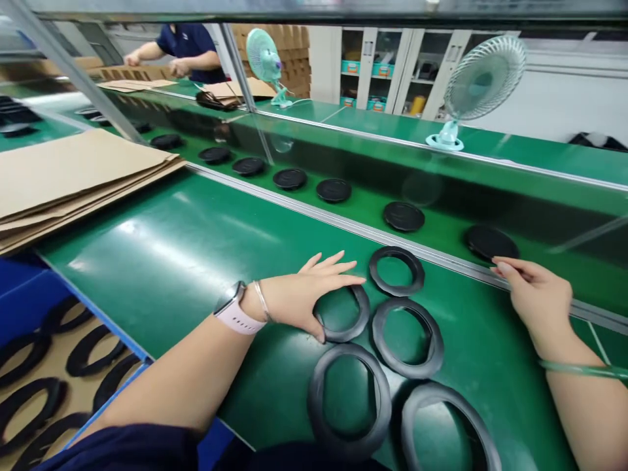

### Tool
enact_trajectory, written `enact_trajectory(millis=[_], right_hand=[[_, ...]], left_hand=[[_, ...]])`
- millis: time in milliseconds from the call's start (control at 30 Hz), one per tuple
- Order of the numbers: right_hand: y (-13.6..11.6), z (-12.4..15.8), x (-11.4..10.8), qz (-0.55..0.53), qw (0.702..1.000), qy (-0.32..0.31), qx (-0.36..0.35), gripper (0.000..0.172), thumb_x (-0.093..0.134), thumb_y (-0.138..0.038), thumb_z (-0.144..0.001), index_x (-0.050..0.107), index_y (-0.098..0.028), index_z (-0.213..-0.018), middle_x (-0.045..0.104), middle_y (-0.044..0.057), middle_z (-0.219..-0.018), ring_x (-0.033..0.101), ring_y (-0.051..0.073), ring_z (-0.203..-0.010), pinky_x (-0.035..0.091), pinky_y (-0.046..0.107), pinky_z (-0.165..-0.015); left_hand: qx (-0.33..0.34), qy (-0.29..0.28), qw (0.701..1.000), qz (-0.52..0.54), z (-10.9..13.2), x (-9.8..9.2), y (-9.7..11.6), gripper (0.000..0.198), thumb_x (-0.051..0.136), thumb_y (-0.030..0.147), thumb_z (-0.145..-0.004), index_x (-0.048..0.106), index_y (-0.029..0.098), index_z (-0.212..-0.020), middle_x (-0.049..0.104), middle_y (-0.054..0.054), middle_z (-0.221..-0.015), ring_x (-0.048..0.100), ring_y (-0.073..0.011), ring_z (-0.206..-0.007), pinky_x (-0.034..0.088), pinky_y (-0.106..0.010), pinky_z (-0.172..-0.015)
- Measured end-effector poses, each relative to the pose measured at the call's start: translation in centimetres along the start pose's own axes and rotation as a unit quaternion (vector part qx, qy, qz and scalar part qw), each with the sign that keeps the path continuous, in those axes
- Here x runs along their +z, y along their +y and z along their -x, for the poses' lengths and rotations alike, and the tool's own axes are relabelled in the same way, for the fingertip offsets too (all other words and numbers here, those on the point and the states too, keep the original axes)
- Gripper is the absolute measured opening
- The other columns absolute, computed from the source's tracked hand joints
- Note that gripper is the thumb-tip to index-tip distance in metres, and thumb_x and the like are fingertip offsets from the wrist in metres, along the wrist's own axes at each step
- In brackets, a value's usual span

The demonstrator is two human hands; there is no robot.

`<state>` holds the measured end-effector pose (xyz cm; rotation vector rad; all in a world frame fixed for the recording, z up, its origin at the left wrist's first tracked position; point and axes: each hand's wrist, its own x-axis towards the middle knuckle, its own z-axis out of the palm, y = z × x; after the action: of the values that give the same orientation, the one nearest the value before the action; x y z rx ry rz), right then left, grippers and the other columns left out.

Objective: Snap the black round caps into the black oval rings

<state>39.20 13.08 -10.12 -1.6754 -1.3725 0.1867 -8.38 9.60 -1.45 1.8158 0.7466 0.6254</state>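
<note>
Several black rings lie on the green table. My left hand, fingers spread, rests at the upper left of one black ring, with the thumb at its left edge. At the right, my right hand has thumb and fingertips pinched at the near edge of a black disc, which lies on the green conveyor strip behind the metal rail. Other rings sit close by: one at the back, one in the middle, and two nearer to me.
Behind the rail, more black discs line the strip. Cardboard sheets lie at the left, above a blue bin holding black rings. Two fans and a person's hands are beyond.
</note>
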Motion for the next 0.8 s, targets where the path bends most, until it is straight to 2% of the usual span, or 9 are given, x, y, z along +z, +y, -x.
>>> enact_trajectory(millis=[67,133,300,367,433,533,600,700,800], right_hand=[[-0.5,0.1,0.1,-0.029,0.999,-0.005,0.012,0.028,0.069,-0.051,-0.082,0.078,-0.03,-0.097,0.073,0.009,-0.089,0.07,0.034,-0.093,0.054,0.047,-0.088],[-1.0,0.2,0.0,-0.035,0.999,-0.009,0.016,0.03,0.069,-0.051,-0.081,0.079,-0.028,-0.097,0.073,0.009,-0.09,0.07,0.033,-0.094,0.053,0.046,-0.09],[-1.5,0.3,-0.2,-0.035,0.999,-0.029,0.022,0.035,0.067,-0.051,-0.079,0.079,-0.024,-0.097,0.073,0.009,-0.091,0.07,0.032,-0.091,0.054,0.045,-0.09],[-1.5,0.3,-0.1,-0.041,0.998,-0.033,0.021,0.035,0.068,-0.051,-0.079,0.078,-0.023,-0.097,0.073,0.008,-0.091,0.071,0.032,-0.09,0.054,0.045,-0.09],[-1.2,0.2,0.0,-0.05,0.998,-0.039,0.021,0.034,0.068,-0.05,-0.079,0.078,-0.023,-0.097,0.073,0.007,-0.093,0.071,0.031,-0.09,0.055,0.046,-0.091],[-0.8,0.0,0.1,-0.063,0.997,-0.047,0.018,0.034,0.069,-0.05,-0.081,0.077,-0.022,-0.098,0.073,0.007,-0.094,0.07,0.03,-0.09,0.055,0.046,-0.091],[-0.8,-0.1,0.2,-0.073,0.996,-0.049,0.012,0.034,0.069,-0.049,-0.082,0.077,-0.021,-0.099,0.073,0.008,-0.094,0.07,0.029,-0.089,0.055,0.043,-0.09],[-1.4,0.0,0.0,-0.074,0.996,-0.053,0.003,0.027,0.068,-0.042,-0.084,0.077,-0.02,-0.098,0.073,0.009,-0.096,0.069,0.027,-0.09,0.053,0.04,-0.09],[-2.5,0.2,-0.1,-0.06,0.997,-0.057,-0.004,0.015,0.067,-0.028,-0.088,0.075,-0.018,-0.096,0.073,0.006,-0.097,0.067,0.024,-0.093,0.052,0.04,-0.093]], left_hand=[[-0.044,-0.015,0.998,0.05,0.1,0.0,-0.4,0.093,0.097,0.021,-0.037,0.068,0.034,-0.124,0.049,-0.007,-0.152,0.009,-0.0406,-0.153,-0.023,-0.06,-0.114],[-0.062,-0.019,0.997,0.043,-0.1,0.2,-1.0,0.094,0.096,0.02,-0.036,0.067,0.033,-0.124,0.049,-0.008,-0.152,0.011,-0.0396,-0.153,-0.024,-0.058,-0.114],[-0.071,0.114,0.989,0.056,-1.0,0.3,-2.2,0.09,0.097,0.018,-0.035,0.07,0.028,-0.119,0.055,-0.012,-0.147,0.01,-0.0382,-0.154,-0.022,-0.055,-0.116],[-0.085,0.136,0.984,0.076,-1.2,0.0,-2.3,0.084,0.097,0.018,-0.036,0.071,0.028,-0.115,0.059,-0.009,-0.143,0.01,-0.0375,-0.154,-0.021,-0.057,-0.116],[-0.095,0.142,0.981,0.092,-1.3,-0.4,-2.3,0.069,0.094,0.015,-0.046,0.073,0.028,-0.11,0.063,-0.006,-0.139,0.015,-0.0357,-0.154,-0.017,-0.056,-0.118],[-0.098,0.187,0.968,0.136,-1.8,-1.1,-2.4,0.035,0.075,0.009,-0.07,0.077,0.024,-0.102,0.068,-0.005,-0.13,0.026,-0.0302,-0.151,-0.003,-0.046,-0.125],[-0.1,0.21,0.963,0.135,-2.3,-1.3,-2.6,0.029,0.062,0.006,-0.077,0.078,0.022,-0.093,0.071,-0.005,-0.125,0.037,-0.0262,-0.146,0.009,-0.039,-0.127],[-0.117,0.158,0.98,0.038,-3.1,-1.4,-3.2,0.033,0.056,0.004,-0.075,0.079,0.025,-0.086,0.072,0.001,-0.123,0.046,-0.0219,-0.141,0.013,-0.038,-0.126],[-0.122,0.098,0.988,-0.016,-3.4,-1.7,-4.4,0.029,0.061,0.009,-0.069,0.079,0.027,-0.083,0.073,0.002,-0.122,0.042,-0.0258,-0.144,0.004,-0.046,-0.125]])
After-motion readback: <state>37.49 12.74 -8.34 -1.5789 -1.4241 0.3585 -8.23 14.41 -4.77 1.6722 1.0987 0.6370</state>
